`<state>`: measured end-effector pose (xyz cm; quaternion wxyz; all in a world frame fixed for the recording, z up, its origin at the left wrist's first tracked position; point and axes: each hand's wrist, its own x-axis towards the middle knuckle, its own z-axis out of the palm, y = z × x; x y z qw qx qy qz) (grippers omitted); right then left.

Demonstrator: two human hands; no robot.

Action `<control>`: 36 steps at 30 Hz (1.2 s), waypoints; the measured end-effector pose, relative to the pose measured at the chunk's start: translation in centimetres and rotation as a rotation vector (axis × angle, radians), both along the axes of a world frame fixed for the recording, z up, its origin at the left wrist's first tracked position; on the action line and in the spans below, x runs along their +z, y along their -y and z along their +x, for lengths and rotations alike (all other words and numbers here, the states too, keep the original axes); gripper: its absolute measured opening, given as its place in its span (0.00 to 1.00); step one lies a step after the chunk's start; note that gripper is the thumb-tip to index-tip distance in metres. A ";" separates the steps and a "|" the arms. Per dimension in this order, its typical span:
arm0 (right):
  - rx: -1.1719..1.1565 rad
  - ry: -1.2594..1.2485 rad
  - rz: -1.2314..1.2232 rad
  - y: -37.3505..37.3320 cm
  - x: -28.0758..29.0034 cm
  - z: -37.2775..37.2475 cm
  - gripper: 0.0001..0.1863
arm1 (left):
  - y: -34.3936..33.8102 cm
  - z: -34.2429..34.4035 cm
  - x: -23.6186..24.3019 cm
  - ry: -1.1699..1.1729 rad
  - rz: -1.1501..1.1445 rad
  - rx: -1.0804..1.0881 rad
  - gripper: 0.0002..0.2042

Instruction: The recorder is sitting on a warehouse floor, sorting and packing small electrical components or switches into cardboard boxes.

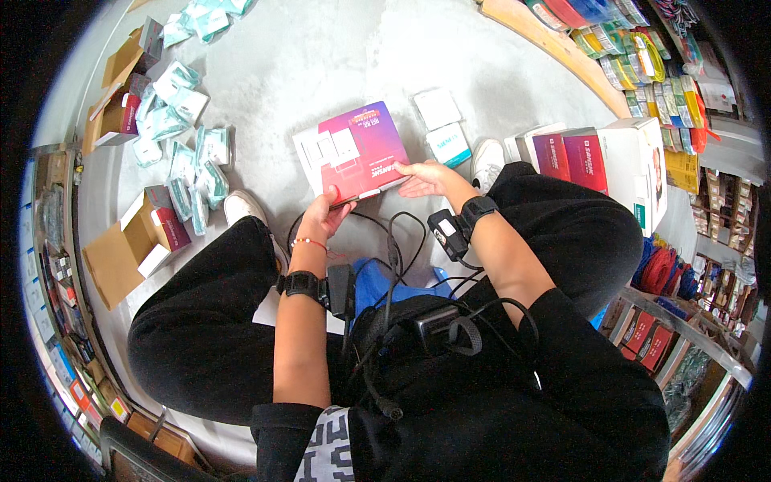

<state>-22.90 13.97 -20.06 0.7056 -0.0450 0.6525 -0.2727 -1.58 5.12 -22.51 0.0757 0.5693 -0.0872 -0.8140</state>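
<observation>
A flat cardboard box [353, 153], white on the left and pink to purple on the right, is held above the floor between my two hands. My left hand [323, 215] grips its near left edge, thumb along the side, with some fingers hidden. At the near right corner, my right hand [434, 181] has its thumb on the box and its fingers stretched out below that corner. Just past the right hand, two flat white packs [446, 140] lie on the floor, one with a teal band.
Opened brown boxes [132, 241] stand at the left beside piles of wrapped white-and-teal packs [169, 108]. Closed red-and-white boxes [582, 161] sit near my right knee. Stocked shelves [666, 88] line the right. Black cables [393, 249] hang between my forearms.
</observation>
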 end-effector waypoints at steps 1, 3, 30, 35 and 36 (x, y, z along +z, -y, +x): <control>0.000 0.001 0.002 0.0 -0.1 0.0 0.41 | 0.1 -0.1 0.0 0.004 0.006 -0.002 0.14; 0.056 -0.084 0.037 0.2 0.3 0.0 0.38 | -0.1 -0.2 -0.1 0.009 0.017 -0.005 0.14; -0.201 -0.233 0.084 0.2 0.9 2.0 0.14 | -0.4 -0.4 -0.2 0.098 -0.045 0.027 0.12; -0.232 -0.205 0.150 0.3 0.8 1.8 0.11 | -0.5 -0.6 -0.1 0.122 -0.052 0.020 0.12; -0.214 -0.196 0.184 0.3 0.9 1.7 0.11 | -0.5 -0.6 0.0 0.123 -0.053 0.019 0.12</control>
